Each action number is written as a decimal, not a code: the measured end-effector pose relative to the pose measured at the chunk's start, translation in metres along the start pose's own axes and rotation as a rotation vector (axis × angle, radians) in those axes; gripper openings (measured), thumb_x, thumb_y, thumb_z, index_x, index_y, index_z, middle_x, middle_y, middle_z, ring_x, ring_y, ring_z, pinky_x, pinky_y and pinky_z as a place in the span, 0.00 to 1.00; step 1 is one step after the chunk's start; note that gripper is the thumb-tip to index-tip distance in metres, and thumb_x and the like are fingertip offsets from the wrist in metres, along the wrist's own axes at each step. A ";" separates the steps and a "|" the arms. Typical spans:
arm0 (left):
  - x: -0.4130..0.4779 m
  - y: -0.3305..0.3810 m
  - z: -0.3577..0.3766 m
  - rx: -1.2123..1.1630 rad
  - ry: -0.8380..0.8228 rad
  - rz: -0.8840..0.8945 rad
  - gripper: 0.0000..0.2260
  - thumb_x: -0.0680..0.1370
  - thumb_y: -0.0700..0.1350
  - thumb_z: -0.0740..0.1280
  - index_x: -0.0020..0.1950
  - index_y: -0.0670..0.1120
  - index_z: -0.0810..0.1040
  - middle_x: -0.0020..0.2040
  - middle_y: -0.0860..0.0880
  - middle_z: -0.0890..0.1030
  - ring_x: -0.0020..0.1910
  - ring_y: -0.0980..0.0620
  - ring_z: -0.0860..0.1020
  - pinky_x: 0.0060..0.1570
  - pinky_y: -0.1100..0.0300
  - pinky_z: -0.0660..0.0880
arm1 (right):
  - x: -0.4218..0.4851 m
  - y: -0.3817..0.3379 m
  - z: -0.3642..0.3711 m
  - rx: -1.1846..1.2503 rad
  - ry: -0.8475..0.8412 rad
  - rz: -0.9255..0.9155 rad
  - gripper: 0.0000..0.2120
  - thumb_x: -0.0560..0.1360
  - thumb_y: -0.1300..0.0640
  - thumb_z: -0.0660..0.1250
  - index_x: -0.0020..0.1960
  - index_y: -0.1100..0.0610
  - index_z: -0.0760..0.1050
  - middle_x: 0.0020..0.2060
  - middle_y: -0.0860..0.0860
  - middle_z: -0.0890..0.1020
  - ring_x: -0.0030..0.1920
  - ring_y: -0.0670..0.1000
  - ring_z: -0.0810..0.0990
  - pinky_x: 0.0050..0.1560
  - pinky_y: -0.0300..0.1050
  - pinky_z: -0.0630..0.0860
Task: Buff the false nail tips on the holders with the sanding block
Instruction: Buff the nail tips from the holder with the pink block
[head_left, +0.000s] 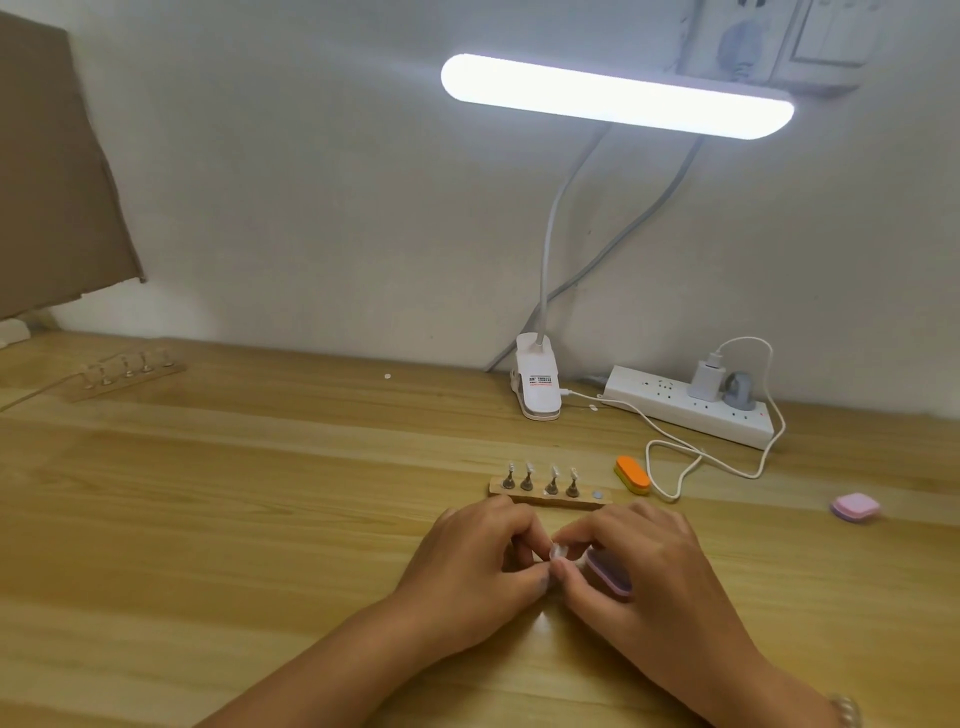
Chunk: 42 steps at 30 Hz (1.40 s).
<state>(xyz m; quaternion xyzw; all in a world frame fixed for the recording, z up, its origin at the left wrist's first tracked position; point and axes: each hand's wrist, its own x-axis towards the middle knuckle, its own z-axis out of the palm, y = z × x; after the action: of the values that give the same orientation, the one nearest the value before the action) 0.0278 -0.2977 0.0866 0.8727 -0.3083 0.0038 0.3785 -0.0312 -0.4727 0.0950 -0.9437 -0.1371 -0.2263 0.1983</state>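
**Two hands meet on one clear nail tip, lilac block in the right**

Head view: a pale wooden table (249, 519) with a long straight grain runs to a white wall. At the near middle the left hand (478, 561) and the right hand (644, 566) meet, fingertips touching. Between them is a small, glossy, see-through nail tip (558, 551). The left hand's fingers are curled in and pinch it from the left. The right hand's fingers are curled round a sanding block (609, 576), a lilac, rounded, matte pad tucked against the palm side just right of the nail tip. Whether the block touches the tip cannot be told.

Just beyond the knuckles lies a narrow wooden holder bar (550, 499). Four small dark cone-shaped stands (551, 486) rise from it, each topped with a pale tip, and a bare round grey spot sits at its right end.

To the right of the bar lies an orange oval buffer (632, 474) with a yellow layer, and well off to the right a pink square buffer (855, 507). A second holder bar (124, 373) lies far back on the left, blurred. At the wall stand a white clip lamp (538, 387) with its glowing bar above, a white power strip (685, 410) and a looping white cable (675, 470).
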 end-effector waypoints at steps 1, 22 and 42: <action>0.000 0.000 0.000 0.000 0.000 0.000 0.07 0.74 0.49 0.72 0.40 0.58 0.75 0.39 0.58 0.75 0.39 0.61 0.73 0.42 0.64 0.63 | 0.000 -0.001 0.000 0.001 0.002 -0.001 0.08 0.71 0.44 0.65 0.45 0.45 0.80 0.38 0.37 0.79 0.45 0.43 0.76 0.48 0.46 0.71; 0.000 -0.001 0.000 -0.008 0.006 -0.007 0.09 0.74 0.52 0.72 0.38 0.60 0.74 0.39 0.58 0.75 0.39 0.60 0.73 0.42 0.64 0.65 | 0.000 0.006 0.002 0.073 -0.021 0.019 0.10 0.71 0.40 0.64 0.45 0.43 0.79 0.38 0.38 0.79 0.48 0.39 0.74 0.51 0.45 0.68; 0.000 0.000 0.000 0.000 -0.001 -0.015 0.10 0.74 0.53 0.72 0.37 0.61 0.73 0.40 0.59 0.75 0.39 0.61 0.73 0.42 0.64 0.64 | 0.000 0.008 0.003 0.097 -0.042 0.016 0.06 0.72 0.45 0.70 0.48 0.43 0.79 0.40 0.37 0.80 0.50 0.40 0.74 0.54 0.46 0.67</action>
<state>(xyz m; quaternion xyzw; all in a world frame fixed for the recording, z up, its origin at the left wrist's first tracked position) 0.0275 -0.2976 0.0869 0.8749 -0.3019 0.0007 0.3786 -0.0270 -0.4782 0.0897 -0.9386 -0.1446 -0.1981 0.2425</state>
